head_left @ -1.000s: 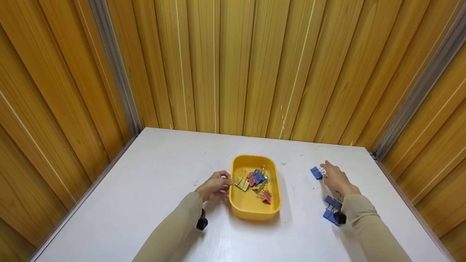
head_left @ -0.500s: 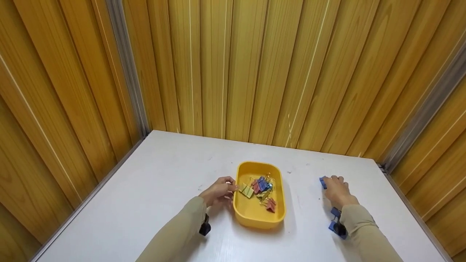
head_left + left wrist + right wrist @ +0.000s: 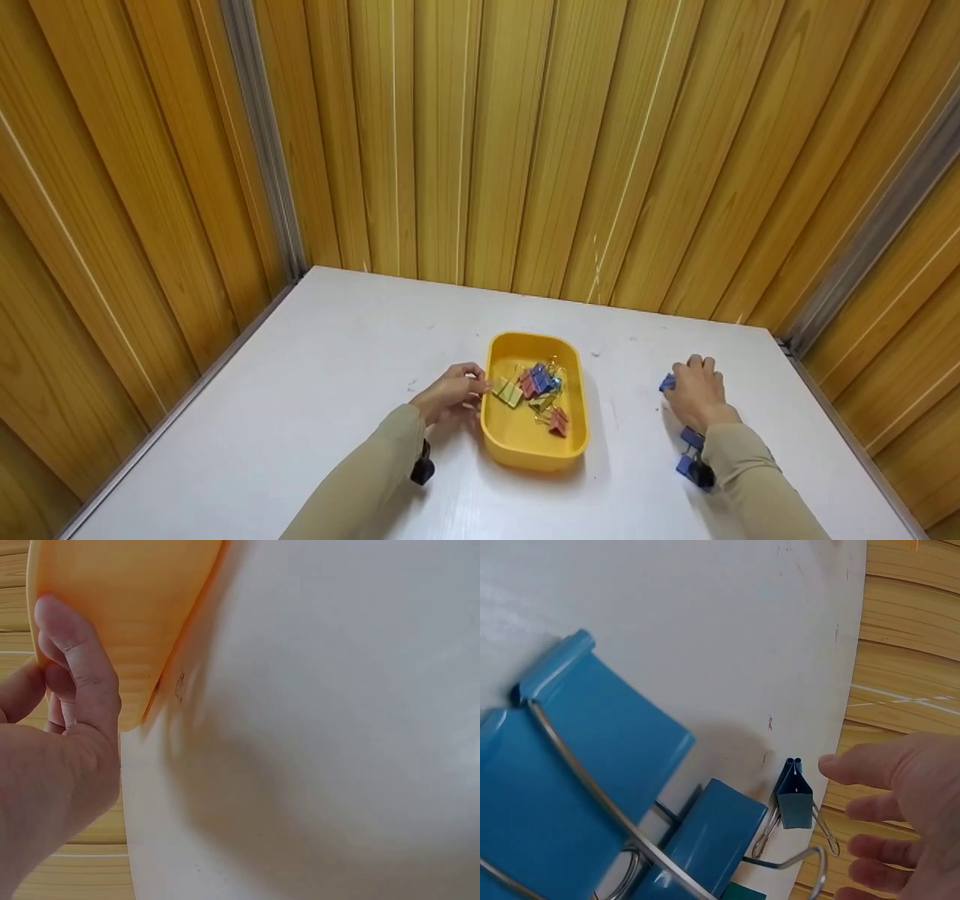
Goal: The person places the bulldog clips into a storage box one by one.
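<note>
In the head view, my left hand [image 3: 454, 391] pinches the left rim of a yellow plastic bin [image 3: 525, 442]. The left wrist view shows the thumb and fingers of this left hand [image 3: 82, 690] at the bin's edge. My right hand [image 3: 696, 391] is beside a blue binder clip [image 3: 667, 383] on the white table, partly covering it from above. In the right wrist view, that binder clip [image 3: 795, 806] stands with its wire handles spread. There my right hand [image 3: 900, 817] has its fingers extended beside it, with nothing visible between them.
Several binder clips lie in the bin, among them a yellow clip [image 3: 508, 393], a red clip [image 3: 557, 421] and a blue clip [image 3: 540, 379]. Near the right cuff are two more blue binder clips [image 3: 685, 465]. Wood-patterned panels [image 3: 480, 150] enclose the white table [image 3: 337, 337].
The head view has shifted. My right hand has moved in over the far blue binder clip, which now sits turned and partly hidden. My left hand stays at the bin's rim.
</note>
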Demonstrator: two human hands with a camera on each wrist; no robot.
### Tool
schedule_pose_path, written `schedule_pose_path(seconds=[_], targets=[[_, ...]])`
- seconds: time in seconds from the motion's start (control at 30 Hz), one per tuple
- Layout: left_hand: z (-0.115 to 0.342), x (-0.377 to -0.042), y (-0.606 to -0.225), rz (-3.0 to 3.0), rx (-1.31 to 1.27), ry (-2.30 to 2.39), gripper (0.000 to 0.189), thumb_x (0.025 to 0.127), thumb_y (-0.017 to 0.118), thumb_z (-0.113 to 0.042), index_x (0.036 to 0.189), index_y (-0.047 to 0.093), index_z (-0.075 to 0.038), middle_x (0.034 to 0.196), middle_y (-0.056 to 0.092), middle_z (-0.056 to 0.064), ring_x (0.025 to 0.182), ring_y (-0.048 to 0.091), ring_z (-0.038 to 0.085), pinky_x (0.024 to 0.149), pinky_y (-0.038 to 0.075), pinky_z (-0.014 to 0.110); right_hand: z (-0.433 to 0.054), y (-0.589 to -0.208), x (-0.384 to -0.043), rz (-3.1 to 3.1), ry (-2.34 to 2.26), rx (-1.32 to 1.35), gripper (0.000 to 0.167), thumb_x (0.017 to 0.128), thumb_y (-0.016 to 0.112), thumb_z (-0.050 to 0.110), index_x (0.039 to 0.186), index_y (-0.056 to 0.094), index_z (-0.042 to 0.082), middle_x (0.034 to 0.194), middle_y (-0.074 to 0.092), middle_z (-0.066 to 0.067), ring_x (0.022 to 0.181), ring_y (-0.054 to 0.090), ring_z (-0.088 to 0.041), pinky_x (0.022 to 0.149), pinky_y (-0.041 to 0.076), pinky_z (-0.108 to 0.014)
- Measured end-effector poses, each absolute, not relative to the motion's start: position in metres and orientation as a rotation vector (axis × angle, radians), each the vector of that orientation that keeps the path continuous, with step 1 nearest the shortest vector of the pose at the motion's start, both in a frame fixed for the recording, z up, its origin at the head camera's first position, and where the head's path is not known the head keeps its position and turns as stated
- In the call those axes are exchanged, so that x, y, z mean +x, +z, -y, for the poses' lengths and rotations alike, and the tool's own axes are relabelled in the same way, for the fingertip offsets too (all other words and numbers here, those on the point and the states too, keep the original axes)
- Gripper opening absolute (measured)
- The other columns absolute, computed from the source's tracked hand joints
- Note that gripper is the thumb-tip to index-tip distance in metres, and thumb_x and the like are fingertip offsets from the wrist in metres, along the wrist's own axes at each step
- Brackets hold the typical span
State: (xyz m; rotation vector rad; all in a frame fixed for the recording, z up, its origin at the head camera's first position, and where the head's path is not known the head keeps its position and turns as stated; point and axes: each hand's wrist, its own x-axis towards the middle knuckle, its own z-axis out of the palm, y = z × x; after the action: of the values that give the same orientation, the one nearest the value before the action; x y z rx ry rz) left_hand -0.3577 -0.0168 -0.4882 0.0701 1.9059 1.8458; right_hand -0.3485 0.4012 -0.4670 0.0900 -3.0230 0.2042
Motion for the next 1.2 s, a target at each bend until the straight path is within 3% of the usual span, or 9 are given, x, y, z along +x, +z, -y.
schedule_pose_path(seconds=[0.27,0.5,1.0,1.2], targets=[[0.017,-0.358,-0.487,-1.897,0.035,1.848,0.008,0.090,0.057,-0.006,0.093,0.050,-0.009,0.087,0.059,0.008,0.063,0.056,0.014,0.055,0.050,0.026,-0.400,-0.473,-0.352,3.103,0.217,0.072,0.034,0.083,0.065,0.014,0.105,0.060,-0.011,0.097,0.059,-0.028,0.089,0.056,-0.044,0.079,0.042,-0.061],[0.016,-0.358,-0.487,-1.897,0.027,1.850,0.010,0.089,0.058,-0.005,0.092,0.049,-0.010,0.086,0.060,0.008,0.063,0.055,0.015,0.054,0.051,0.024,-0.400,-0.480,-0.355,3.104,0.282,0.074,0.046,0.085,0.067,0.019,0.113,0.057,-0.015,0.108,0.057,-0.034,0.098,0.055,-0.048,0.085,0.045,-0.061],[0.015,-0.357,-0.489,-1.898,0.047,1.839,0.010,0.090,0.059,-0.006,0.092,0.049,-0.010,0.081,0.059,0.005,0.061,0.055,0.013,0.053,0.049,0.024,-0.401,-0.490,-0.355,3.062,0.427,0.052,0.028,0.088,0.060,0.004,0.111,0.060,-0.012,0.106,0.061,-0.032,0.102,0.057,-0.049,0.088,0.047,-0.059],[0.016,-0.358,-0.486,-1.909,0.004,1.822,0.009,0.091,0.059,-0.008,0.094,0.050,-0.010,0.085,0.060,0.006,0.063,0.056,0.014,0.054,0.050,0.024,-0.394,-0.488,-0.355,3.104,0.451,0.004,0.039,0.089,0.062,0.019,0.113,0.059,-0.011,0.107,0.060,-0.031,0.098,0.058,-0.044,0.086,0.048,-0.058]])
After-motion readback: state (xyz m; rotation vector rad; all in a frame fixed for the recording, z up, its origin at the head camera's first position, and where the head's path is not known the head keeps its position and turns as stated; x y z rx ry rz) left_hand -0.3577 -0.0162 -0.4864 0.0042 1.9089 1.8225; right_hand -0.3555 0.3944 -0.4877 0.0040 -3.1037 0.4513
